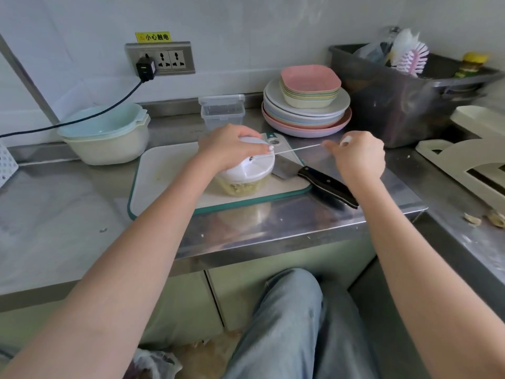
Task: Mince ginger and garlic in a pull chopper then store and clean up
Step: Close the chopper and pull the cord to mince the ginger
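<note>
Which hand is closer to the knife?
Right. The right hand hangs just above the knife, gripping the pull handle. The left hand holds the chopper lid, beside the blade.

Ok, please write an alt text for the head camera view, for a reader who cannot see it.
A left hand presses on the white lid of a clear pull chopper holding minced yellowish bits, while the right hand pulls its thin white cord out sideways. The chopper stands on a white, green-edged cutting board beside a black-handled cleaver.
</note>
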